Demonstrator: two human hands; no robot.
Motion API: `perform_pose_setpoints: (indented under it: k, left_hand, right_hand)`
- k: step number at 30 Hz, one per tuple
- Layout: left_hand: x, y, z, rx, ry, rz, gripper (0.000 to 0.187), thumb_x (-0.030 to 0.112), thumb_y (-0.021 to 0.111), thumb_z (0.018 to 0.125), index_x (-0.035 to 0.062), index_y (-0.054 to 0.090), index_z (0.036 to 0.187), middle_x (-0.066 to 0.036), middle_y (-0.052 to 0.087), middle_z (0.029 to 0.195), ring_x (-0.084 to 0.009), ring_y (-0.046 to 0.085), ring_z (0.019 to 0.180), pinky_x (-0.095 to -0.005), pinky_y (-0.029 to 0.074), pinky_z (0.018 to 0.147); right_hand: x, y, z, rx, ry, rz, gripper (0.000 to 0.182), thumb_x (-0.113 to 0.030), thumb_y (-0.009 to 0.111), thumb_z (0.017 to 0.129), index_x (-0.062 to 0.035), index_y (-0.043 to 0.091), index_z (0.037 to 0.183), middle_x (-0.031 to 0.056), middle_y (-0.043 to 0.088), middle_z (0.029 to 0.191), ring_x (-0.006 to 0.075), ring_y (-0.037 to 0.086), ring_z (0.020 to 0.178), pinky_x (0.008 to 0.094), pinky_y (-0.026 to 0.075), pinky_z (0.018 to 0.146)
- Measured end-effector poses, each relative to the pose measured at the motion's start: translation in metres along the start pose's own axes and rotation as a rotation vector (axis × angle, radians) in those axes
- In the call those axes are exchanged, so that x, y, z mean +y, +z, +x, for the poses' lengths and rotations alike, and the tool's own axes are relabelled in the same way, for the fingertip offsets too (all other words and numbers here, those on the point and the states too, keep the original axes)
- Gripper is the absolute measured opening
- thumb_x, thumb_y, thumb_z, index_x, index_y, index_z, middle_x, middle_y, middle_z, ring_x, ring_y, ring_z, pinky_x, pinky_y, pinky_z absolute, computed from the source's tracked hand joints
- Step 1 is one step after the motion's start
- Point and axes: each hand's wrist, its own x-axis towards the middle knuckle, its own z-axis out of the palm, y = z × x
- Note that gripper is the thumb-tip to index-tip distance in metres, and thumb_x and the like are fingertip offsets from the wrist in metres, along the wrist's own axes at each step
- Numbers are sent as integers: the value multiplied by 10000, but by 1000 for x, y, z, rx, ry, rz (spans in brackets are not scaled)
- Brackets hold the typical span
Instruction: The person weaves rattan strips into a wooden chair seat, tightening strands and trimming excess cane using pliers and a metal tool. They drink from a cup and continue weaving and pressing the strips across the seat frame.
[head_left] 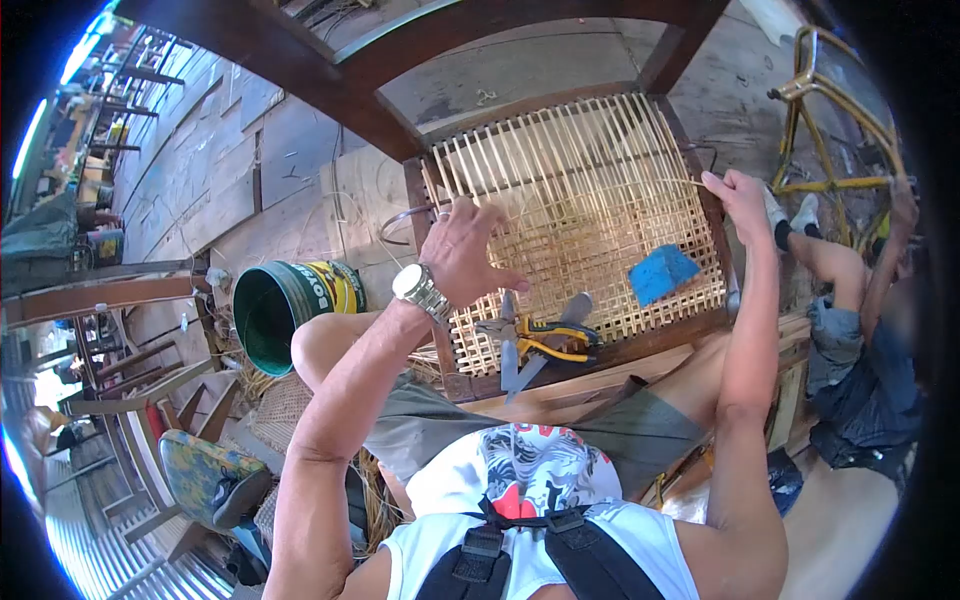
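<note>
A woven cane seat [560,220] in a dark wooden chair frame [415,205] lies before me. My left hand [465,250], with a watch on its wrist, is over the seat's left side, fingers apart; a thin curved rod passes by its fingertips. My right hand [738,203] is at the right rail, thumb and fingers pinched on the end of a cane strand that runs across the weave. On the near part of the seat lie yellow-and-black pliers [560,340], a metal blade-like tool [510,360] and a blue block [663,274].
A green bucket [268,318] stands left of my knee. Wooden furniture frames [100,300] are at the far left. On the right another person [860,330] sits beside a yellowish metal-looking frame [830,90]. A patterned cushion-like object [200,478] lies at lower left.
</note>
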Motion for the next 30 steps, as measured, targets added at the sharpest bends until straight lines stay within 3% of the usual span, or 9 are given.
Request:
perform_pose_setpoints:
  k: [8, 13, 15, 17, 18, 21, 23, 27, 30]
  left_hand:
    - [-15, -8, 13, -189, -37, -69, 807, 535, 925, 562, 107, 645, 1187, -135, 568, 1062, -316, 569, 1088, -434, 481, 921]
    - [-28, -40, 10, -399, 172, -206, 929, 531, 923, 583, 80, 605, 1329, -186, 587, 1241, -349, 565, 1175, -442, 452, 1024]
    - [-27, -56, -4, -369, 141, -248, 986, 519, 929, 571, 44, 574, 1359, -213, 570, 1321, -353, 559, 1222, -441, 441, 1051]
    - [-38, -68, -21, -4, -21, -278, 950, 448, 942, 577, 27, 576, 1346, -203, 594, 1298, -323, 578, 1216, -424, 467, 1027]
    - [-42, -71, -33, 4, -23, -285, 950, 448, 942, 577, 27, 576, 1346, -203, 594, 1298, -323, 578, 1216, -424, 467, 1027]
    - [-49, -66, -65, 190, -163, -274, 883, 363, 949, 586, 35, 592, 1324, -174, 634, 1229, -296, 609, 1167, -400, 495, 985]
    - [-51, -46, -76, 166, -203, -284, 791, 310, 941, 615, 41, 615, 1284, -147, 652, 1182, -270, 629, 1129, -387, 513, 945]
    - [-49, -20, -66, 175, -109, -360, 628, 280, 906, 680, 73, 645, 1213, -137, 649, 1109, -279, 639, 1058, -398, 520, 899]
    - [-63, -8, -49, 253, 52, -327, 376, 145, 750, 834, 104, 653, 1195, -121, 620, 1019, -293, 618, 956, -400, 514, 835]
  right_hand:
    - [-1, -13, 9, -198, 109, 207, 464, -268, 774, 887, -163, 398, 636, -81, 376, 615, 45, 326, 524, 244, 260, 471]
    - [0, -14, 8, -205, 160, 268, 397, -281, 760, 906, -153, 468, 670, -70, 450, 633, 40, 390, 517, 224, 311, 473]
    - [-3, -16, -1, -201, 186, 261, 346, -289, 748, 918, -133, 527, 702, -58, 488, 654, 43, 432, 522, 219, 350, 482]
    - [-25, -26, -26, 29, 233, 147, 261, -324, 723, 936, -77, 640, 932, -26, 559, 827, 44, 516, 587, 182, 400, 505]
    - [-32, -34, -36, 26, 226, 139, 261, -324, 723, 936, -77, 640, 932, -26, 559, 827, 44, 516, 587, 182, 400, 505]
    - [-59, -47, -68, 310, 184, 92, 327, -326, 692, 960, -78, 662, 1171, 10, 624, 981, 83, 623, 738, 208, 509, 661]
    - [-113, -12, -98, 435, -269, -160, 309, -279, 677, 968, -60, 658, 1184, 30, 647, 1018, 105, 627, 897, 253, 514, 788]
    - [-189, 114, -136, -258, -423, 191, 281, -115, 655, 933, -42, 650, 1204, 71, 673, 1126, 162, 634, 1051, 319, 507, 921]
    - [-201, 190, -127, -518, -580, -2, 298, -26, 588, 886, 11, 622, 1180, 161, 645, 1115, 286, 644, 1055, 383, 513, 949]
